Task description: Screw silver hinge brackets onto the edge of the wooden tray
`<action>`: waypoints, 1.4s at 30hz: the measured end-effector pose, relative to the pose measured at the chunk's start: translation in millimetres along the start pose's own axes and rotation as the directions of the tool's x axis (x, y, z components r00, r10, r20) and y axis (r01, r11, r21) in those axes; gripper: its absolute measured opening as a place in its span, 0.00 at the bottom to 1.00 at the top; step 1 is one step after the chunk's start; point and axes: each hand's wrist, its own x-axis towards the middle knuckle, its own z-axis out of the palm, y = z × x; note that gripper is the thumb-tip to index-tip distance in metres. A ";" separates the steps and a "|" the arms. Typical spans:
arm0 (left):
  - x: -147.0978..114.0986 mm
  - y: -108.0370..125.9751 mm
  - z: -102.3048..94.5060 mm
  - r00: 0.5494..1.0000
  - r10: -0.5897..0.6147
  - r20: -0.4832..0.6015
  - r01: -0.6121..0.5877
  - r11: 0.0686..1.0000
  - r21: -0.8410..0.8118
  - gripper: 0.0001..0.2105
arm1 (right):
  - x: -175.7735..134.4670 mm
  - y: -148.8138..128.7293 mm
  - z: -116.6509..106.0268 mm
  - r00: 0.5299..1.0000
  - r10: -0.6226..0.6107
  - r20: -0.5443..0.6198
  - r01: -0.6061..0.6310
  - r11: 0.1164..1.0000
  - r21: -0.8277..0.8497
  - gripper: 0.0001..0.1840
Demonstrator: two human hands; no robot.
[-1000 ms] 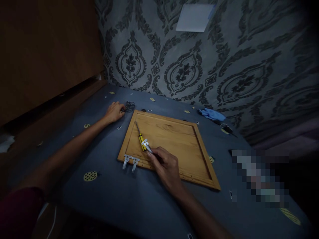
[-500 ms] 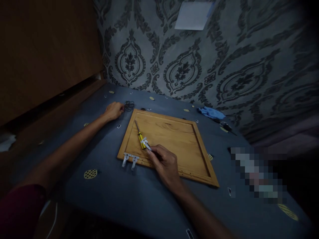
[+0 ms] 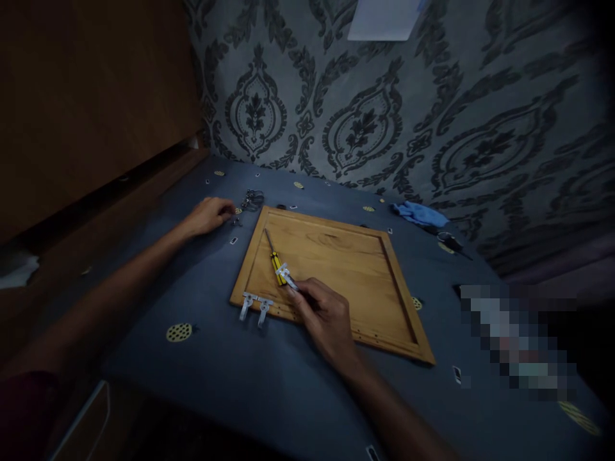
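Note:
My right hand [image 3: 327,317] is closed on a silver cabinet hinge [image 3: 287,275], held above a framed wooden panel [image 3: 346,262]. Behind that hinge, a yellow-and-black screwdriver [image 3: 275,259] lies on the panel with its shaft pointing away. Two more hinges [image 3: 255,304] sit side by side on the near left edge, their arms jutting past it. Left of the panel, my left hand [image 3: 210,214] has bent fingers with a gap between thumb and forefinger. Small screws [image 3: 236,221] show just by its fingertips, close to a small heap of dark metal pieces [image 3: 252,200].
A dark blue patterned cloth [image 3: 288,390] covers the surface. At the back right are a blue rag [image 3: 419,214] and a dark object with a ring [image 3: 451,241]. A blurred-out item lies at the right. Brown wooden furniture [image 3: 96,96] stands left; a patterned wall rises behind.
My left hand has drawn back from the dark metal heap, and small screws now show near its fingertips. My right hand keeps holding the hinge. The view has shifted slightly.

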 end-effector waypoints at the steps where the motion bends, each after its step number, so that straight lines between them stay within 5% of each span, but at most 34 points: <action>1: -0.2 -0.1 1.8 1.000 -0.002 -0.018 0.002 1.000 -0.001 0.15 | 0.0 0.0 -0.1 1.000 0.003 0.001 -0.003 1.000 -0.003 0.08; 20: -23.5 5.5 19.6 0.992 0.069 -0.105 -0.070 0.998 -0.004 0.24 | 0.3 0.1 0.3 1.000 0.012 -0.002 -0.012 1.000 -0.023 0.10; 31: -36.7 1.2 10.1 0.984 0.076 -0.158 -0.080 0.997 -0.017 0.18 | 0.9 -3.0 -1.1 0.997 0.070 0.023 -0.071 0.997 0.034 0.10; 38: -48.0 35.3 10.1 0.979 0.126 -0.162 -0.139 0.988 -0.071 0.16 | -9.4 -25.5 -3.5 0.977 0.211 0.034 -0.214 0.970 0.116 0.13; 42: -60.7 69.8 4.6 0.974 0.204 -0.102 -0.217 0.965 -0.147 0.14 | -26.2 -43.6 -3.3 0.925 0.378 0.044 -0.379 0.902 0.208 0.15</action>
